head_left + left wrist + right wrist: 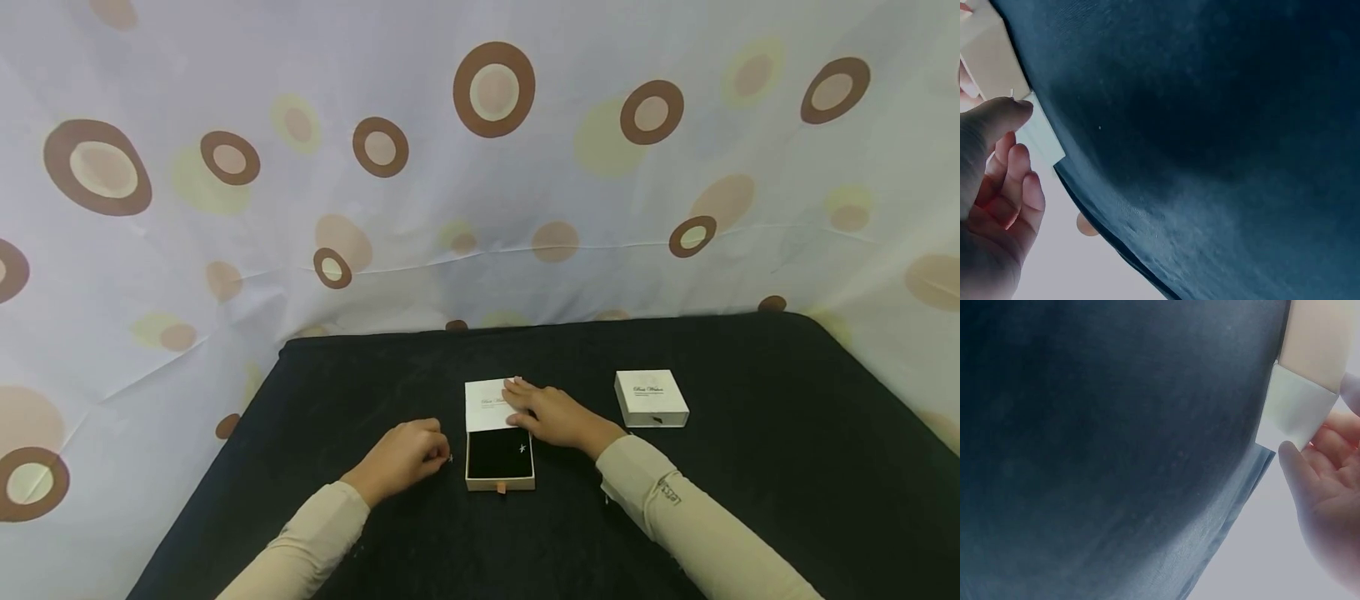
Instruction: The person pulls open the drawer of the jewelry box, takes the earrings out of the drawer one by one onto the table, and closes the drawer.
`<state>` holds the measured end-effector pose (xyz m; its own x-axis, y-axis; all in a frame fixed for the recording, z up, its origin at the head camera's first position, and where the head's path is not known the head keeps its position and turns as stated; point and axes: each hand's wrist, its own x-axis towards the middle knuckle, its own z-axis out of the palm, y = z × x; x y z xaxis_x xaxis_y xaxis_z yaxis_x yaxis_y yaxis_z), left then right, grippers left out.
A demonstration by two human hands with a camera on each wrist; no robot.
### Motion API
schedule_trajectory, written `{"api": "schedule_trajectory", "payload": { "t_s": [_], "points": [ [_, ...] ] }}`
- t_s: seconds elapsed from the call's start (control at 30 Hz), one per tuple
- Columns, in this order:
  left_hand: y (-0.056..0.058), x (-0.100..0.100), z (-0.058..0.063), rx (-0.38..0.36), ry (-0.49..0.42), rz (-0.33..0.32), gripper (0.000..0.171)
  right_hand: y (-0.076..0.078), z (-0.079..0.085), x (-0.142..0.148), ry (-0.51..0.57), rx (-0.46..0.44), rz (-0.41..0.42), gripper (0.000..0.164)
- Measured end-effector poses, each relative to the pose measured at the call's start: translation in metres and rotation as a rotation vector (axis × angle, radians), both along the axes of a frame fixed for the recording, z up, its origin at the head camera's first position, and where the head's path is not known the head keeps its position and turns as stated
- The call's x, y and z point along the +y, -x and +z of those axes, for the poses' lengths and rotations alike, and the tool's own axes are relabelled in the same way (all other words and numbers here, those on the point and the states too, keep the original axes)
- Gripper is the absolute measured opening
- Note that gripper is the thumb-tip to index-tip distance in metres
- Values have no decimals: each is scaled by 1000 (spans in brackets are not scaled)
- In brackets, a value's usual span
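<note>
In front of me lies a white jewelry box (484, 408), its drawer (480, 482) pulled out toward me with a black insert inside. A small silver star-like earring (522, 448) sits at the insert's right. My right hand (558, 417) holds the box's white sleeve, fingers over the top and thumb by its front edge. Just left of the drawer, my left hand (405, 454) pinches another tiny silver earring (451, 458) between thumb and forefinger. In the left wrist view a thin pin (1012, 92) pokes up above the thumb; the rest of the piece is hidden.
A second white box (651, 398), closed, with printed lettering and a dark tab, stands to the right. Both boxes are on a black cloth-covered table (570, 533). A patterned curtain (420, 208) hangs behind the far edge.
</note>
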<state>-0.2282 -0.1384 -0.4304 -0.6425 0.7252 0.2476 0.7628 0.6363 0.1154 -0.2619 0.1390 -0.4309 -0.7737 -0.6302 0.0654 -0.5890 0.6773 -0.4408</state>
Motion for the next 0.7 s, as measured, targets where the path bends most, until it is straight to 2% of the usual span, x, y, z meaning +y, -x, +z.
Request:
{"api": "schedule_trajectory", "payload": {
  "t_s": [0.1, 0.23, 0.47, 0.57, 0.7],
  "points": [
    [0, 2, -2, -1, 20, -2, 10, 0, 0, 0, 1, 3, 0, 54],
    [0, 3, -3, 36, 51, -11, 14, 0, 1, 0, 0, 8, 2, 54],
    [2, 4, -4, 24, 35, 3, 12, 0, 0, 0, -1, 10, -2, 54],
    [1, 4, -4, 34, 18, 42, 8, 1, 0, 0, 3, 8, 0, 54],
    [-4, 6, -4, 15, -26, 136, 5, 0, 0, 1, 0, 8, 3, 55]
  ]
}}
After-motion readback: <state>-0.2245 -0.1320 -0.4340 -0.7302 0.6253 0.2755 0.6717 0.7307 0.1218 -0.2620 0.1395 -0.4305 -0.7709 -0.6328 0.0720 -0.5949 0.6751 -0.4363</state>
